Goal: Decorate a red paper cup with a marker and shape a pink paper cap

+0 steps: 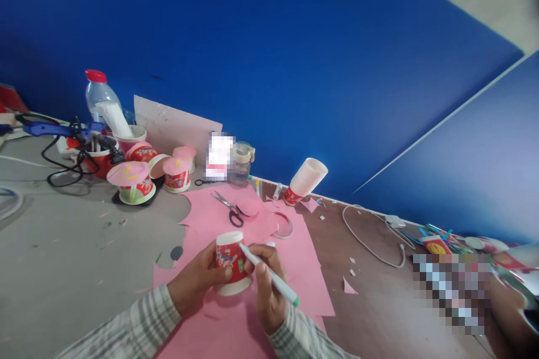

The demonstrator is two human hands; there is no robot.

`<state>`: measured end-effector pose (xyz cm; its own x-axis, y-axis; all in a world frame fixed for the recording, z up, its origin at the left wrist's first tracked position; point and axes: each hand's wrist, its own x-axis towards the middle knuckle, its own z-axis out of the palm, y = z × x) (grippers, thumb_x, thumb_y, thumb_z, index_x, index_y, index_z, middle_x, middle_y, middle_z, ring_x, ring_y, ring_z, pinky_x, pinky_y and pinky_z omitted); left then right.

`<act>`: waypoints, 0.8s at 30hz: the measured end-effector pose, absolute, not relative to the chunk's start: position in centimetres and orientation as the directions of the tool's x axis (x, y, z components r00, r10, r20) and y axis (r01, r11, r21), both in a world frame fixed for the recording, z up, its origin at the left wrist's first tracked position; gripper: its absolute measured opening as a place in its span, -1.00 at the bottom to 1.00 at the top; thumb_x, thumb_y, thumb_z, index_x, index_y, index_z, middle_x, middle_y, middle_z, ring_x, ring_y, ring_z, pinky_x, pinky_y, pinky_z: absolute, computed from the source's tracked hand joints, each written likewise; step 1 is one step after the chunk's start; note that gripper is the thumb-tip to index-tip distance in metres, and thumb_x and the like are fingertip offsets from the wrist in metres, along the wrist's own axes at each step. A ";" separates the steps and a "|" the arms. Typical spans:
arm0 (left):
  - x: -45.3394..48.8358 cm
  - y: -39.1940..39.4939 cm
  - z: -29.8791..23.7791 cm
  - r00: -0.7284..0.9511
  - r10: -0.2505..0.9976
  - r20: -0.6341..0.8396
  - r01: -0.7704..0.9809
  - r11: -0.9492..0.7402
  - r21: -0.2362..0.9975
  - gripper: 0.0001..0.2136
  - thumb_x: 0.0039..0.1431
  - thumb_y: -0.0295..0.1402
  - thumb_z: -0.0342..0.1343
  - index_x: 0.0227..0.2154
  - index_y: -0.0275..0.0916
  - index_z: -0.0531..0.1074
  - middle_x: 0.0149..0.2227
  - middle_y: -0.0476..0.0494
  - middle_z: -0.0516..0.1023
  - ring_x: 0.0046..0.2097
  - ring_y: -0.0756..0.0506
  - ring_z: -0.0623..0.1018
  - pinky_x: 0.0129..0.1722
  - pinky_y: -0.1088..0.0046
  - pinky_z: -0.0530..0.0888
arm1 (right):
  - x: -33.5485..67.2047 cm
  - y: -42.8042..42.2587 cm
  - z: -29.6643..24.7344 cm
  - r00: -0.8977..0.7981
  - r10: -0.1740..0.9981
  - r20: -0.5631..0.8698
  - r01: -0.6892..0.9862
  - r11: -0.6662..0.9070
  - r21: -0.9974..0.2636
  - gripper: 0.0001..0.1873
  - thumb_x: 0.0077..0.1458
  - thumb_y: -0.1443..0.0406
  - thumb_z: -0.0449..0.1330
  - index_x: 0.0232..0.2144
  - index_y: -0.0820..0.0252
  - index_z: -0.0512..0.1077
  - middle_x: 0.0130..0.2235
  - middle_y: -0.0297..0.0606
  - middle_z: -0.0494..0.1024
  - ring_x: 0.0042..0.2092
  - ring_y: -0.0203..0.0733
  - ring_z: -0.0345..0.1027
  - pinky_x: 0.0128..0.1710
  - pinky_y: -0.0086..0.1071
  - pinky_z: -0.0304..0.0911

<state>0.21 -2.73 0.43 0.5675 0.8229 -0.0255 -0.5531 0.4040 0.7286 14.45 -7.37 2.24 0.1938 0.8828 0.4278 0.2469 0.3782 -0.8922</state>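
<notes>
My left hand (197, 276) is wrapped round a red printed paper cup (227, 255), which stands upside down with its wide white rim lowest. In my right hand (269, 286) is a white marker (280, 286) with a green end. Its tip points at the upper right side of the cup; whether it touches cannot be made out. Pink paper (303, 283) lies under both hands. Just beyond the cup are open scissors (229, 210) with black handles and a roll of tape (291, 225).
Several decorated cups with pink tops (177, 174) stand at left, near a bottle (101, 95) with a red cap. A clear jar (242, 162) and a leaning stack of paper cups (307, 176) line the blue partition (269, 67). A white cable (370, 258) lies at right, near a person's arm (511, 308).
</notes>
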 end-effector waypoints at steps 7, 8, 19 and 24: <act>0.1 -2.8 0.4 0.575 0.818 -0.022 -0.569 0.419 0.708 -0.59 -0.22 -0.59 0.22 -0.20 -0.27 0.40 -0.38 -0.26 0.57 -0.31 -0.32 0.49 -0.36 0.17 0.42 | 14.5 -7.3 2.1 0.156 0.888 0.433 0.269 0.384 -0.884 -0.69 0.10 0.10 0.01 -0.30 0.17 0.42 -0.55 -0.33 0.43 -0.58 -0.19 0.27 -0.61 -0.40 0.23; 0.1 -2.8 0.3 0.579 0.815 -0.018 -0.570 0.420 0.706 -0.59 -0.21 -0.59 0.21 -0.19 -0.27 0.39 -0.38 -0.27 0.57 -0.32 -0.32 0.49 -0.36 0.15 0.42 | 14.5 -7.2 2.1 0.151 0.891 0.428 0.265 0.381 -0.886 -0.69 0.10 0.11 0.01 -0.30 0.18 0.42 -0.56 -0.33 0.42 -0.58 -0.19 0.26 -0.61 -0.41 0.22; 0.1 -2.8 0.9 0.577 0.816 -0.023 -0.568 0.422 0.707 -0.61 -0.23 -0.56 0.22 -0.22 -0.28 0.42 -0.42 -0.26 0.57 -0.35 -0.31 0.48 -0.36 0.14 0.40 | 14.6 -7.2 2.1 0.136 0.878 0.459 0.267 0.414 -0.870 -0.72 0.10 0.13 0.01 -0.36 0.16 0.43 -0.58 -0.34 0.40 -0.58 -0.17 0.29 -0.57 -0.35 0.26; 0.0 -2.7 0.4 0.585 0.811 -0.018 -0.551 0.414 0.725 -0.61 -0.23 -0.55 0.22 -0.21 -0.29 0.41 -0.41 -0.26 0.57 -0.34 -0.32 0.48 -0.39 0.17 0.40 | 14.7 -7.4 2.4 0.144 0.881 0.451 0.205 0.419 -0.885 -0.72 0.12 0.14 0.00 -0.36 0.16 0.42 -0.58 -0.35 0.39 -0.58 -0.17 0.28 -0.57 -0.36 0.26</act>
<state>0.04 -2.70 0.41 0.5849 0.8109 -0.0177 -0.5514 0.4135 0.7245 14.68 -7.36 2.42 0.1436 0.8811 0.4507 0.2047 0.4191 -0.8846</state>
